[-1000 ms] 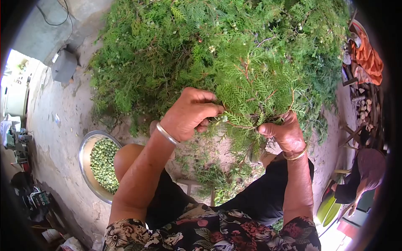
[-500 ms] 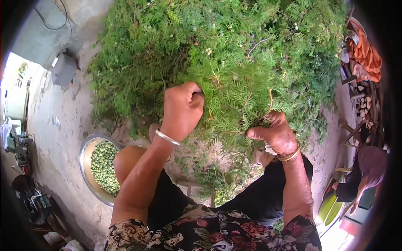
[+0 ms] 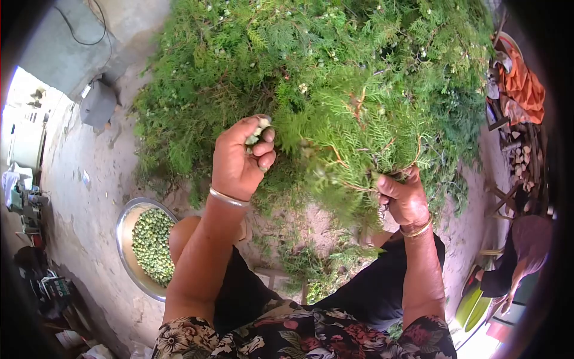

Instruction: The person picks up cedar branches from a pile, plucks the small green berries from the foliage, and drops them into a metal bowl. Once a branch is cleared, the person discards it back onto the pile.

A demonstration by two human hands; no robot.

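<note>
Several pale green cones (image 3: 253, 139) lie in the curled fingers of my left hand (image 3: 240, 157), palm turned up, in front of the big heap of green branches (image 3: 221, 78). My right hand (image 3: 406, 198) pinches the stem of a leafy evergreen branch (image 3: 368, 143), which fans out up and to the left over the heap. The left part of that branch is blurred. At the lower left, a metal basin (image 3: 124, 239) holds many green cones (image 3: 152, 245), beside my knee.
Loose sprigs (image 3: 305, 263) lie on the floor between my legs. Another person (image 3: 526, 245) is at the far right, near a green object (image 3: 472, 308). Cut firewood (image 3: 522, 158) and orange cloth (image 3: 523, 84) are above. A grey box (image 3: 98, 105) stands at upper left.
My left hand has drawn back left from the branch and turned, showing the cones in it. My right hand and the branch have shifted slightly right.
</note>
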